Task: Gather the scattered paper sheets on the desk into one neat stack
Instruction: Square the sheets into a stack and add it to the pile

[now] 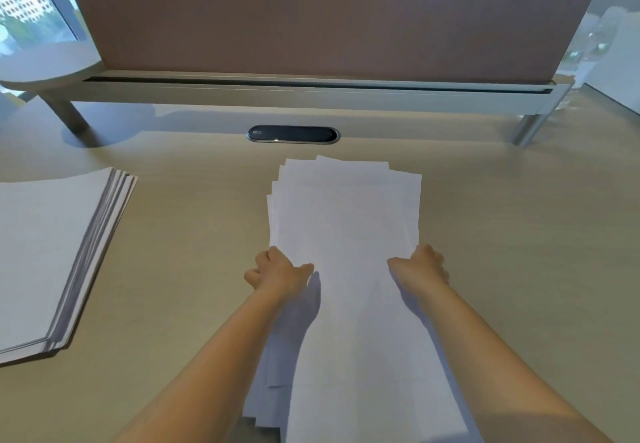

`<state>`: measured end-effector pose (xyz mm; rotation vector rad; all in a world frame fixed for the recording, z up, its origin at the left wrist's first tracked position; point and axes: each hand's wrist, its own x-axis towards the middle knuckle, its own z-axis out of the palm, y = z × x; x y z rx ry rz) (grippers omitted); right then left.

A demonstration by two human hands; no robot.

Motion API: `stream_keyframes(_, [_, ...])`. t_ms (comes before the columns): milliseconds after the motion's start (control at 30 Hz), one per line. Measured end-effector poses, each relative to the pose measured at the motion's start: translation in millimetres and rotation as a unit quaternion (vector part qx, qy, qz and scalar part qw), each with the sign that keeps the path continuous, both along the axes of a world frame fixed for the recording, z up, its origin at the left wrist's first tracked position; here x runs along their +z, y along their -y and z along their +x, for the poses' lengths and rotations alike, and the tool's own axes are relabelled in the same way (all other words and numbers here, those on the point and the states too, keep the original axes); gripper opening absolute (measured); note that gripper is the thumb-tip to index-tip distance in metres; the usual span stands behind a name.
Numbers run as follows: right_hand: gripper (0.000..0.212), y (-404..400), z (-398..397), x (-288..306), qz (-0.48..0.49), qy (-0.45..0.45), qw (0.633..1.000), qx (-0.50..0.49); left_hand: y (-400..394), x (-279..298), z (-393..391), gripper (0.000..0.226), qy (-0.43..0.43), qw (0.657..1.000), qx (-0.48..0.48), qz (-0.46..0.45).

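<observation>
Both hands grasp the loose pile of paper sheets (pixel 346 220) mid-desk: the left hand (pixel 277 271) curls round its left edge, the right hand (pixel 420 267) round its right. A second stack (pixel 52 252) lies well apart, left. Beyond, a cable port (pixel 293 134) and the partition (pixel 329 16).

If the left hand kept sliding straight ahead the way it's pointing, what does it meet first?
Likely nothing solid soon: the left hand would run along the paper stack it grips, then bare desk, toward the black grommet.

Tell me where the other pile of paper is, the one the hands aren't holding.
In the head view, the second pile lies on the desk at the far left, apart from the left hand and the held sheets.
</observation>
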<state>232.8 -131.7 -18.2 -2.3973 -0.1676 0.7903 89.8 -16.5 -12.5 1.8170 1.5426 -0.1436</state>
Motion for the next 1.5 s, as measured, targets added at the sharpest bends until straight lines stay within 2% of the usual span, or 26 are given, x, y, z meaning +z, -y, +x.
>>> stream_keyframes(100, [0.055,9,2,-9,0.076,-0.036,0.995,-0.060,-9,-2,-15,0.054,0.059,0.996,0.049,-0.043])
stream_keyframes(167, [0.033,15,6,-20,0.094,-0.047,0.992,-0.070,-12,-2,-26,0.034,0.127,0.987,0.079,-0.056])
stream_keyframes(200, [0.020,16,5,-21,0.096,-0.051,0.992,-0.068,-12,-1,-30,0.017,0.128,0.988,0.073,-0.043])
stream_keyframes(233, [0.017,17,2,-17,0.107,-0.057,0.990,-0.067,-10,-2,-33,0.008,0.121,0.990,0.065,-0.023])
stream_keyframes(267, [0.020,18,0,-16,0.121,-0.060,0.989,-0.063,-7,-2,-35,0.015,0.107,0.993,0.051,0.005])
stream_keyframes(333, [0.024,19,0,-14,0.130,-0.063,0.988,-0.059,3,2,-36,0.009,0.077,0.992,0.006,0.096])
stream_keyframes(433, [0.014,21,2,-15,0.105,-0.035,0.993,-0.032,17,-2,-36,0.016,0.106,0.977,-0.034,0.181])
stream_keyframes(567, [0.035,22,7,-18,0.068,0.009,0.998,0.016,23,-2,-32,0.017,0.230,0.966,0.068,0.102])
stream_keyframes(633, [0.041,22,9,-20,0.052,0.028,0.998,0.031,18,-1,-32,0.008,0.239,0.965,0.064,0.081])
stream_keyframes(700, [0.039,22,9,-21,0.056,0.032,0.997,0.040,11,-4,-34,0.010,0.222,0.973,0.045,0.049])
stream_keyframes(800, [0.031,19,11,-23,0.064,0.034,0.997,0.033,0,-2,-37,0.015,0.255,0.963,0.056,-0.067])
stream_keyframes(867, [0.035,17,12,-19,0.038,0.048,0.997,0.049,-5,-2,-36,0.025,0.240,0.967,0.069,-0.051])
stream_keyframes(933, [0.041,14,14,-14,-0.002,0.069,0.995,0.074,-11,-1,-33,0.026,0.214,0.973,0.087,0.027])
stream_keyframes(967, [0.037,13,15,-10,-0.007,0.079,0.993,0.086,-14,2,-33,0.026,0.202,0.973,0.093,0.068])
stream_keyframes(1033, [0.010,10,14,-3,-0.006,0.067,0.993,0.095,-21,7,-34,0.029,0.208,0.967,0.099,0.105])
stream_keyframes(1067, [0.031,9,15,-3,0.001,0.065,0.993,0.102,-23,10,-36,0.033,0.223,0.964,0.104,0.106])
stream_keyframes(1100, [0.051,8,13,1,0.014,0.056,0.993,0.103,-26,13,-37,0.035,0.246,0.958,0.105,0.105])
stream_keyframes(1167, [0.068,4,8,9,0.083,0.037,0.992,0.086,-26,21,-39,0.030,0.308,0.941,0.098,0.098])
stream_keyframes(1267, [0.072,-4,7,23,0.235,-0.075,0.969,0.024,-24,43,-40,0.021,0.413,0.905,0.077,0.066])
stream_keyframes(1367, [0.070,-12,14,41,0.296,-0.102,0.950,-0.007,-25,67,-41,0.031,0.488,0.869,0.062,0.044])
stream_keyframes(1400, [0.065,-13,16,48,0.311,-0.107,0.944,-0.012,-26,76,-42,0.035,0.505,0.860,0.059,0.045])
stream_keyframes(1500, [0.015,-17,18,72,0.341,-0.100,0.935,0.013,-30,100,-49,0.034,0.544,0.836,0.065,0.040])
